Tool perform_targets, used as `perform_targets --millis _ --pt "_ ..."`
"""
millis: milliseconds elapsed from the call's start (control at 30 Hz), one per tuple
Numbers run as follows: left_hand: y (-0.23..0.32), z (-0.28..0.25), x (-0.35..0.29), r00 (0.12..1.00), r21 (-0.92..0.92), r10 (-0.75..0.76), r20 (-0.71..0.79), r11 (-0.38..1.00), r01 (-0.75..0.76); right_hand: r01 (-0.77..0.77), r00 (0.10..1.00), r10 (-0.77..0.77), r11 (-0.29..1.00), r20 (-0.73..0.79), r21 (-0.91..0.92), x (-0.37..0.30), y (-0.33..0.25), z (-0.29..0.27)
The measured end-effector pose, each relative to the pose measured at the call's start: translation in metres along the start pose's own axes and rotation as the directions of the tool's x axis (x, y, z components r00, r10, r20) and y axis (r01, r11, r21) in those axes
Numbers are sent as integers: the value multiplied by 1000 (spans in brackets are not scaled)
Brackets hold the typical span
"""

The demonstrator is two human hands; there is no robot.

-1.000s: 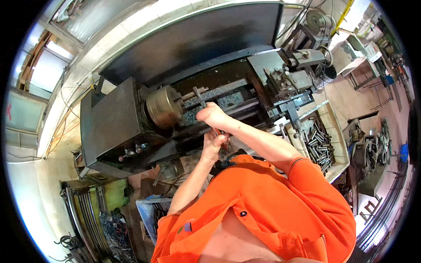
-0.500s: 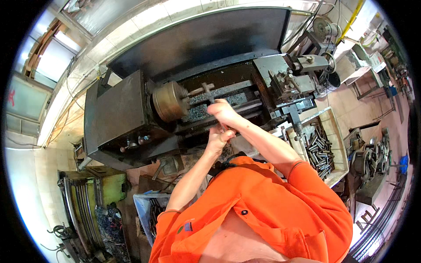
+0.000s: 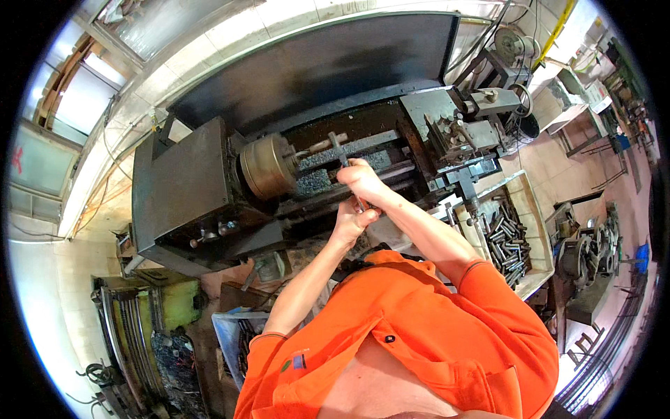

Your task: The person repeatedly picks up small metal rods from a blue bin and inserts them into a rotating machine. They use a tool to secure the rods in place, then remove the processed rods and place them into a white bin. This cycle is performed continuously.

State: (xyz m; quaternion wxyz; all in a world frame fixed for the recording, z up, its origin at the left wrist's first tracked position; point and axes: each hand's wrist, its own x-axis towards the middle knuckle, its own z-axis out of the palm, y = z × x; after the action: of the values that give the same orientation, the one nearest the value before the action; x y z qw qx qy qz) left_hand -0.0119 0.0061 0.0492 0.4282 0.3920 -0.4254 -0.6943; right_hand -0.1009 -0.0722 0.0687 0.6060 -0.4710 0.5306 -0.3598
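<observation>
My right hand [image 3: 359, 180] is closed round a grey metal tool [image 3: 340, 150] with a bar-like shank and a cross-shaped far end. Below it my left hand [image 3: 351, 222] is closed too, close against the right, on what looks like the lower end of the same tool; a glint of metal shows between the hands. The tool's far end is over the lathe bed, beside a short metal rod [image 3: 307, 152] that points out from the round brass-coloured chuck [image 3: 267, 167]. Whether tool and rod touch, I cannot tell. My fingers hide most of the shank.
The headstock [image 3: 183, 188] fills the left of the lathe, with metal chips [image 3: 313, 183] below the chuck. To the right stands the carriage with its tool post [image 3: 453, 133]. A pale tray [image 3: 537, 216] of metal pins is at my right, a blue-white bin [image 3: 227, 328] at my lower left.
Both hands and the tool have shifted a little to the right, away from the chuck. Both hands stay closed.
</observation>
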Motion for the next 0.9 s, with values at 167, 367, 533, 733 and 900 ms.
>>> perform_targets --millis 167,367,533,733,900 --pt "-1 14 8 991 -79 -45 124 995 55 37 994 -17 984 -112 174 -14 4 -22" --pt "-2 18 8 990 652 107 97 745 -144 172 977 -70 815 -200 553 -60 11 -41" --pt "-8 45 -12 943 818 296 155 496 -290 271 954 -178 854 -240 445 -115 24 -56" --pt "-26 75 -33 872 824 388 300 355 -441 502 832 -257 727 -492 469 -152 56 -71" --pt "-29 95 -41 877 817 328 351 351 -458 471 863 -180 625 -472 622 -182 53 -85"
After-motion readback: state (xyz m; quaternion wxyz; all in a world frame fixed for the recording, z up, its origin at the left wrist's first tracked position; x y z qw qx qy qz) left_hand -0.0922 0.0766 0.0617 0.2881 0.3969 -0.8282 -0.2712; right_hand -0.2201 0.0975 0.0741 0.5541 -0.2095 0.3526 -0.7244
